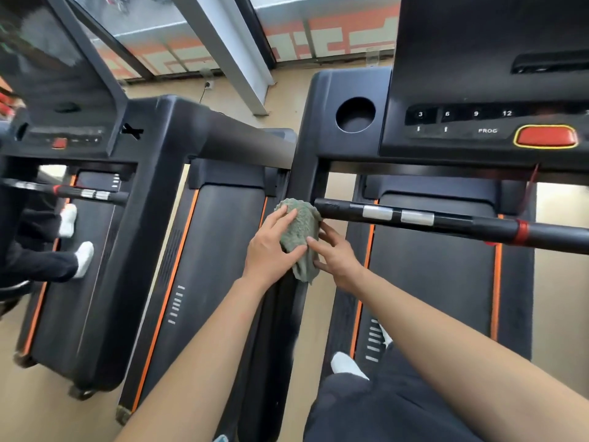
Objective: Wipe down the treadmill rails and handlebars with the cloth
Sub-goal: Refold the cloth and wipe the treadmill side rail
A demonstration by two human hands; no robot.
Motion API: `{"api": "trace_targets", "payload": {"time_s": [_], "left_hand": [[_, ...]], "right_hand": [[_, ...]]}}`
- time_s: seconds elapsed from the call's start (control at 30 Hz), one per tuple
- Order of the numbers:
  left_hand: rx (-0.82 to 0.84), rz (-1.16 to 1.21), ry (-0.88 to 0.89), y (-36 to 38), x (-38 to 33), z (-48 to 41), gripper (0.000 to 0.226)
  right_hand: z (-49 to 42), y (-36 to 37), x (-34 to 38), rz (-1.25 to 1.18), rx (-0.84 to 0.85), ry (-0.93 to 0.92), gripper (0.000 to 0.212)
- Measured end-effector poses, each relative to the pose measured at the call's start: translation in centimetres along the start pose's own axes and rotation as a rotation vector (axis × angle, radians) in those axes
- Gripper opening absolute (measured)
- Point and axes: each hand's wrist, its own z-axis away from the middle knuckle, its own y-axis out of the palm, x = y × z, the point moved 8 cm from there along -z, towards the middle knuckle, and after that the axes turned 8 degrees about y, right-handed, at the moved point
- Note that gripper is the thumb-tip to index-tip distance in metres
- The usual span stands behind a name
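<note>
Left fingers (282, 220): spread over the top of the cloth, thumb curled in at its side, so clamped on it
Right fingers (330, 233): nearly straight and slightly apart, tips touching the cloth's right edge; no closed grip seen
Left hand (271, 247): pressed the wad down onto the rail
Right hand (339, 258): just beside the wad, apparently steadying it
Cloth (302, 223): grey-green terry with a nubbly pile, bunched; it sat on the side rail just beside the handlebar's left end, with one tail hanging
Side rail (282, 303): black, broad, smooth moulded surface; blurred below the cloth
Handlebar (462, 225): black round tube across the deck, with two bright metal plates (377, 212) and a red ring (522, 232) further right
Console (350, 87): matte black, with a round cup well, numbered keys and a red oval button (546, 136) rimmed in yellow
Progress (judged): no streak or sheen separated wiped from unwiped; the cloth was at the rail's far end, so the rail was partly covered at most
Left to do (judged): the handlebar's length; the right rail, which was out of view
</note>
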Motion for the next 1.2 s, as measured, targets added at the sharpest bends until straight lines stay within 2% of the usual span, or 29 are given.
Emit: {"api": "trace_targets", "payload": {"time_s": [0.13, 0.37, 0.63, 0.83, 1.2], "left_hand": [[-0.014, 0.016, 0.0, 0.0, 0.5, 2.0, 0.073], [-0.02, 0.074, -0.024, 0.4, 1.8, 8.0, 0.071], [-0.031, 0.09, -0.023, 1.1, 2.9, 16.2, 0.071], [-0.061, 0.106, -0.038, 1.7, 4.0, 23.8, 0.072], [-0.057, 0.166, -0.063, 2.4, 5.0, 33.2, 0.072]], "right_hand": [[1.2, 0.6, -1.7, 0.029, 0.006, -0.018, 0.063], [4.7, 2.0, -5.3, 0.038, 0.042, -0.054, 0.061], [8.5, 3.3, -12.8, 0.04, 0.03, -0.035, 0.065], [10.9, 4.1, -19.4, 0.007, 0.037, 0.004, 0.078], [15.4, 5.7, -27.4, -0.064, 0.049, 0.026, 0.078]]}}
